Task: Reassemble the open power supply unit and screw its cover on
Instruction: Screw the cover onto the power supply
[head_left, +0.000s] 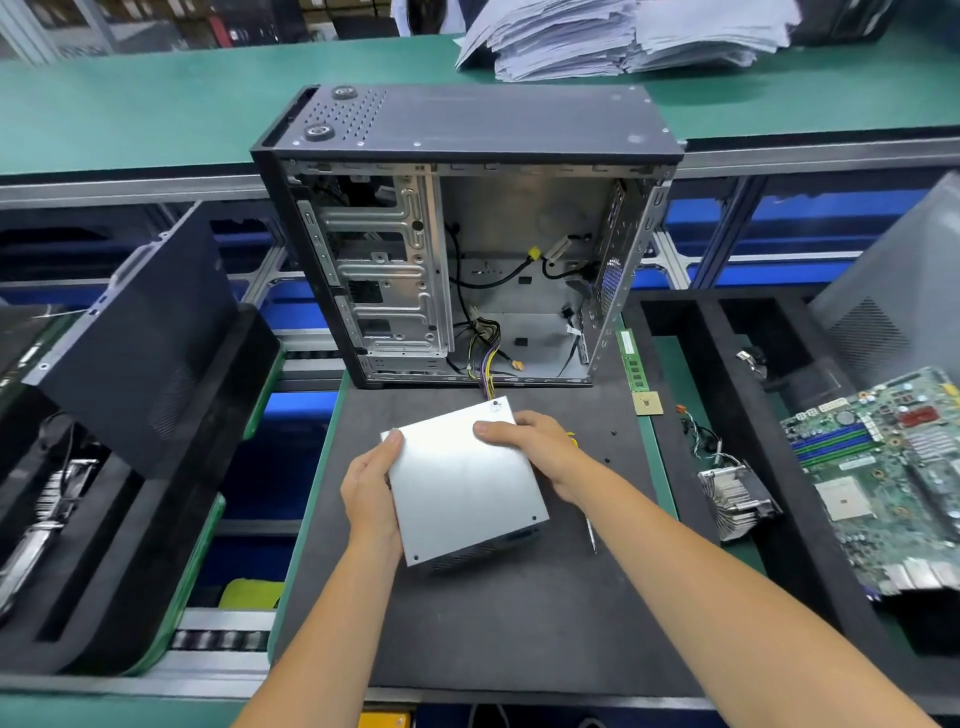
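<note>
- The power supply unit (465, 480), silver cover up, sits on the dark counter (519, 623) before the open computer case (462, 249).
- Left hand (371, 491) grips its left edge.
- Right hand (540, 449) grips its far right corner.

In the centre of the frame I see the power supply unit (465, 483), its cover plain brushed metal, pale grey, smooth with a soft sheen. It lies on a matt black foam mat (519, 613) over the worktop (156, 104), which looks like green matt rubber. Above it, the computer case (457, 249) shows bare galvanised steel inside and matt black painted panels outside. At upper right lies crumpled white paper (623, 36).
</note>
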